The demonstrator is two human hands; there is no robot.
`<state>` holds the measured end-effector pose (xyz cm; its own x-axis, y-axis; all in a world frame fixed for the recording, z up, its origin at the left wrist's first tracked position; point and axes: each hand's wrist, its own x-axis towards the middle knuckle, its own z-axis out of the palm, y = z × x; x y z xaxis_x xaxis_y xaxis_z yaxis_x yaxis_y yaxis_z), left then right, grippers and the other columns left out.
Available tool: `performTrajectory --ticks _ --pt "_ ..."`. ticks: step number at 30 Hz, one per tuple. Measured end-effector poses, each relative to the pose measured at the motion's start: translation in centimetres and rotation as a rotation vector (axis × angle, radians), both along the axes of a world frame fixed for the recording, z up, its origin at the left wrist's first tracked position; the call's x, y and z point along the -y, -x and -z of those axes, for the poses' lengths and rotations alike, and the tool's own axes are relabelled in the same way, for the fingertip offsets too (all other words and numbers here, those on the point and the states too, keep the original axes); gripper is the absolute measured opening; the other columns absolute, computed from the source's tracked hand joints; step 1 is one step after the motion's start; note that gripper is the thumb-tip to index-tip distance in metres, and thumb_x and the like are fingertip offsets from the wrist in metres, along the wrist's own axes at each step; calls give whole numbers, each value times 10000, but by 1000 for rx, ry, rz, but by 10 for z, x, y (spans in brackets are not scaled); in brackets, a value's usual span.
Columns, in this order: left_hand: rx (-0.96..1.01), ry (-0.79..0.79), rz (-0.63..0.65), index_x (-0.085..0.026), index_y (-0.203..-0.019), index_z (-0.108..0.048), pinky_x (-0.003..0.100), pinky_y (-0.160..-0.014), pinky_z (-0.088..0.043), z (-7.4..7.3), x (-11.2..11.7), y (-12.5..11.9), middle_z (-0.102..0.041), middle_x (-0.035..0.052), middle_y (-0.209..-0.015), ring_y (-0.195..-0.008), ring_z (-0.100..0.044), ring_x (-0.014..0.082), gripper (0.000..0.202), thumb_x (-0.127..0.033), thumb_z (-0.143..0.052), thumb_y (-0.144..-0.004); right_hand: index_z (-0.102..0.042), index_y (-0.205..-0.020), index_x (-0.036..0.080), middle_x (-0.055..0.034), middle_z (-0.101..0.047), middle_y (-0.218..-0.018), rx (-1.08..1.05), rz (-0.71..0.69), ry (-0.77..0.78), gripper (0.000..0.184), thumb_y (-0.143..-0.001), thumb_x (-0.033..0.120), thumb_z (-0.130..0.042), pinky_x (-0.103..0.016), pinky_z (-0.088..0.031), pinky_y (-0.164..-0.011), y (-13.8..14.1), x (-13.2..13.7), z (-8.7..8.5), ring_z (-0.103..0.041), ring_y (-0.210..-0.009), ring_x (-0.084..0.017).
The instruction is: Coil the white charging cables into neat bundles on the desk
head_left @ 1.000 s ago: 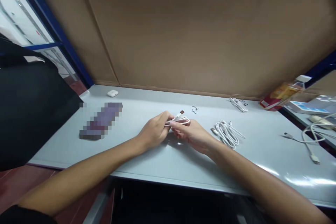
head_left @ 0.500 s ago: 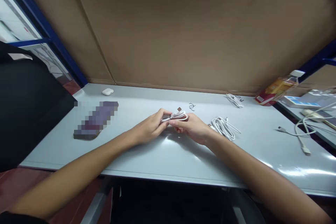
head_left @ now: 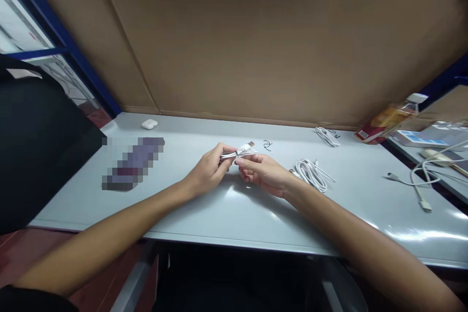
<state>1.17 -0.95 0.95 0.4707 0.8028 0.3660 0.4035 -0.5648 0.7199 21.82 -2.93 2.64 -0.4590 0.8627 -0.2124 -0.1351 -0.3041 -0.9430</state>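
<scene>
My left hand [head_left: 209, 169] is closed on one end of a coiled white USB cable [head_left: 247, 152], above the middle of the table. The metal USB plug points up and to the right. A black twist tie [head_left: 237, 154] crosses the coil just right of my left fingers. With thumb and fingertips together, my right hand [head_left: 266, 175] pinches at the lower end of this tie; the exact grip is partly hidden. Behind the right hand lie loose black twist ties [head_left: 267, 145]. Beside the right wrist rests another coiled white cable [head_left: 311, 174].
A pixelated phone-like object [head_left: 133, 163] and a white earbud case [head_left: 149, 124] lie left on the table [head_left: 204, 219]. Far right are a further coiled cable [head_left: 327, 136], a tilted drink bottle [head_left: 389, 119] and loose white cables [head_left: 420, 184]. A brown panel [head_left: 234, 48] stands behind.
The cable coil has turned in my hands, so its plug now points more to the right and the tie shows more clearly. My right fingertips have moved slightly down to the tie's end.
</scene>
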Motion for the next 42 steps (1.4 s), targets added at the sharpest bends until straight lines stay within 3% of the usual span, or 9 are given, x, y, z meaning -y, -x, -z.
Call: performTrajectory --ticks 4,8,13,21,26,29,34,42 --pt "78 -6 10 -171 -1200 -565 335 -799 -552 1 1 -1 -731 81 -1042 -850 -698 184 232 -303 -465 -1038 -742 -982 193 -9 -613 -856 -71 -24 69 350 -769 429 -887 -271 -431 -653 -1 -2 -1 -518 -723 -118" --pt "115 -2 19 -170 -1225 -569 329 -754 -548 3 1 2 -716 76 -1010 -818 -682 179 251 -306 -471 -1038 -741 -896 200 -9 -633 -877 -110 9 35 281 -773 407 -887 -269 -451 -684 -1 -3 0 -547 -750 -118" --pt "147 -1 17 -174 -1228 -579 347 -803 -551 4 1 2 -711 79 -1026 -886 -688 193 248 -305 -481 -1042 -713 -780 185 15 -598 -766 -101 46 -37 281 -752 397 -895 -274 -425 -674 0 -3 1 -519 -705 -114" --pt "215 35 6 -169 -1217 -575 347 -823 -548 4 2 -1 -729 86 -1061 -924 -710 197 231 -309 -511 -1044 -670 -778 195 7 -607 -750 -93 35 -58 259 -758 365 -864 -286 -430 -633 1 -3 -1 -538 -669 -126" --pt "192 -54 -36 -163 -1207 -589 337 -830 -550 3 4 -3 -732 94 -1096 -977 -708 209 236 -298 -515 -1029 -701 -805 175 -42 -669 -818 -84 2 -27 338 -847 504 -768 -272 -454 -607 3 -2 -2 -607 -711 -149" --pt "162 -125 -54 -170 -1201 -592 337 -820 -552 4 5 -3 -729 93 -1115 -985 -705 215 227 -281 -504 -1024 -735 -845 168 -60 -703 -883 -78 24 -13 370 -816 528 -815 -262 -479 -644 5 -1 -1 -644 -771 -152" --pt "143 -162 -67 -168 -1201 -598 332 -799 -549 5 5 -2 -732 93 -1091 -945 -704 210 235 -287 -490 -1029 -765 -905 171 -59 -723 -940 -127 35 29 338 -780 467 -870 -253 -496 -678 7 0 2 -644 -789 -136" --pt "122 -184 -102 -169 -1198 -629 323 -841 -557 5 5 -2 -749 95 -1147 -1030 -711 220 246 -268 -513 -1004 -728 -827 178 -9 -682 -793 -220 81 102 275 -720 336 -926 -250 -498 -671 8 -2 2 -600 -699 -110"
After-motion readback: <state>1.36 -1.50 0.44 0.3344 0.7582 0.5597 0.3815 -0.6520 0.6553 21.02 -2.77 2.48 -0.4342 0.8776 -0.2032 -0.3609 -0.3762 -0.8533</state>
